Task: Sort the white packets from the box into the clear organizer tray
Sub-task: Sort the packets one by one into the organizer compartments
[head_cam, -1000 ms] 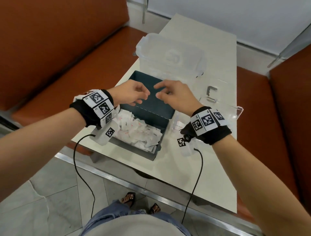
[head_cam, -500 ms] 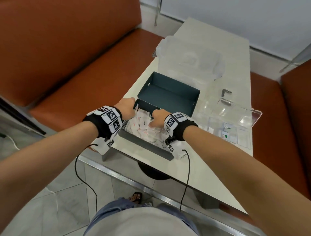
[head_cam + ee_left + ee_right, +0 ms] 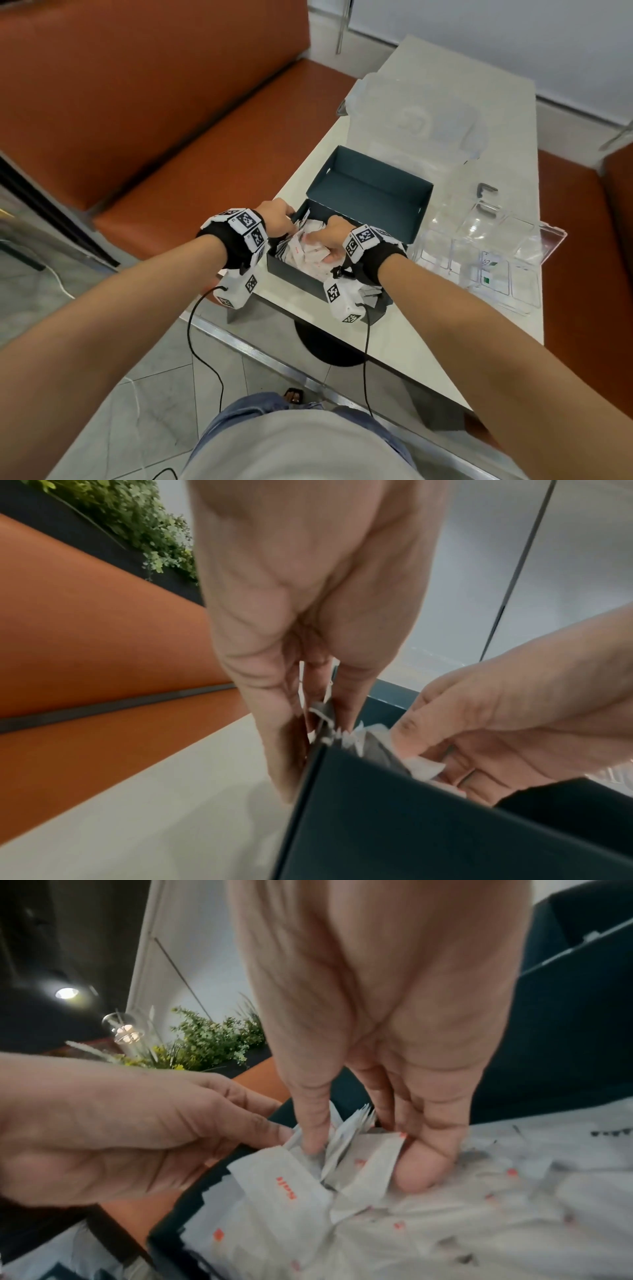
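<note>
Dark teal box point(image 3: 329, 277) sits at the near left corner of the pale worktop point(image 3: 428, 349), its hinged lid point(image 3: 373, 192) thrown open toward the far edge. Inside, a loose heap of white packets point(image 3: 310, 250) with small red and dark print; right wrist view shows one packet point(image 3: 284, 1180) face up with red lettering.

Left hand point(image 3: 275, 217) at the box's left wall. Left wrist view: fingers point(image 3: 291, 750) run down the outside of the wall, thumb on the inner side, pinching the rim point(image 3: 322, 739) with packet edges caught against it.

Right hand point(image 3: 330, 233) is down in the heap near the box's left end. Right wrist view: thumb point(image 3: 313, 1123) and curled fingers point(image 3: 428, 1150) closed on a bunch of upright packets point(image 3: 352, 1131), several edges fanned between them. How many are held cannot be told.

Clear organizer tray point(image 3: 479, 270) lies toward the right edge of the worktop, just beside the box, its clear lid point(image 3: 534, 222) raised. A few pieces with white and green print point(image 3: 488, 270) lie in its compartments; which compartments cannot be made out through the glare.

A frosted lidded container point(image 3: 414, 120) stands at the far end of the worktop, beyond the box lid. Orange bench seats point(image 3: 212, 161) run along both long sides. Both wrists carry black bands with marker tags and trailing cables.
</note>
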`<move>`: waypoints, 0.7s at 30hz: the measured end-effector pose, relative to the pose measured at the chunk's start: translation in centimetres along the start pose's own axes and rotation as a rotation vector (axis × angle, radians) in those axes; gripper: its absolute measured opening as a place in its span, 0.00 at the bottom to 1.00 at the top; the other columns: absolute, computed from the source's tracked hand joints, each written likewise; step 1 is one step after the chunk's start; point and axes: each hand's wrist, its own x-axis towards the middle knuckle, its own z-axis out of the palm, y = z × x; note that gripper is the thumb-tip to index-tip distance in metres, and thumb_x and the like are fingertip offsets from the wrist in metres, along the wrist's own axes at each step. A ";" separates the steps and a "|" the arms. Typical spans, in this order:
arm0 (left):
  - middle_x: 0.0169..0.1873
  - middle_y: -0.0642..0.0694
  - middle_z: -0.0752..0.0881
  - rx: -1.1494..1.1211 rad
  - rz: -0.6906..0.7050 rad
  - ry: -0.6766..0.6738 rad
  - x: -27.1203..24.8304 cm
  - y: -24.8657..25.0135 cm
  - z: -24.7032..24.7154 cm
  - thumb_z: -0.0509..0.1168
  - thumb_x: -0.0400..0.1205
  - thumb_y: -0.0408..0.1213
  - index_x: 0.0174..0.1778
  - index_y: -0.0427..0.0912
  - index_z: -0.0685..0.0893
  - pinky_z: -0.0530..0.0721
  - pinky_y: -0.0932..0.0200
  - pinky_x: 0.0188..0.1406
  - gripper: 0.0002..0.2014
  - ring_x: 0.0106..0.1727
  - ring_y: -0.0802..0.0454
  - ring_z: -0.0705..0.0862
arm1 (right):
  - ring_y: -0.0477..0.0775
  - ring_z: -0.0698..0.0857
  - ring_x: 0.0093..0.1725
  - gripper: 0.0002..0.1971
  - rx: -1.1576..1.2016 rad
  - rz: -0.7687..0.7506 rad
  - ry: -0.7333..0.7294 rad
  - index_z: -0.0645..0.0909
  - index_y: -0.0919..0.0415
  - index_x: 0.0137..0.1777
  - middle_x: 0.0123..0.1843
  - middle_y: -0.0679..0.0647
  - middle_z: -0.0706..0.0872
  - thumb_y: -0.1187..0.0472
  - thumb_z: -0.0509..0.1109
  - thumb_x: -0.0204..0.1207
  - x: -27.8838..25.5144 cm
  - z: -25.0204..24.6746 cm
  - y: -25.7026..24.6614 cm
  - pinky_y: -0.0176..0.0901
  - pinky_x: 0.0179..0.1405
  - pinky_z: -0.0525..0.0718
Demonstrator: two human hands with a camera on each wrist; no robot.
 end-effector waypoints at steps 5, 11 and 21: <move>0.47 0.42 0.84 -0.062 0.015 -0.019 0.0 -0.8 -0.2 0.67 0.83 0.42 0.63 0.41 0.84 0.78 0.62 0.31 0.14 0.45 0.45 0.83 | 0.67 0.86 0.54 0.12 0.214 0.026 0.087 0.74 0.62 0.40 0.43 0.62 0.82 0.57 0.72 0.76 0.2 0.9 -0.7 0.64 0.55 0.86; 0.50 0.41 0.85 -0.093 0.021 -0.035 0.1 -1.0 0.0 0.66 0.84 0.42 0.64 0.41 0.83 0.85 0.56 0.42 0.14 0.49 0.42 0.85 | 0.64 0.86 0.56 0.10 0.146 0.036 0.194 0.78 0.67 0.53 0.56 0.64 0.86 0.59 0.69 0.79 -0.1 1.2 -0.9 0.54 0.60 0.85; 0.59 0.39 0.84 -0.145 0.013 -0.070 0.4 -1.1 0.0 0.66 0.84 0.41 0.71 0.39 0.78 0.86 0.56 0.33 0.20 0.54 0.42 0.85 | 0.59 0.86 0.55 0.06 0.073 0.053 0.356 0.78 0.66 0.48 0.55 0.62 0.86 0.65 0.71 0.76 -0.7 -0.4 -0.8 0.37 0.29 0.77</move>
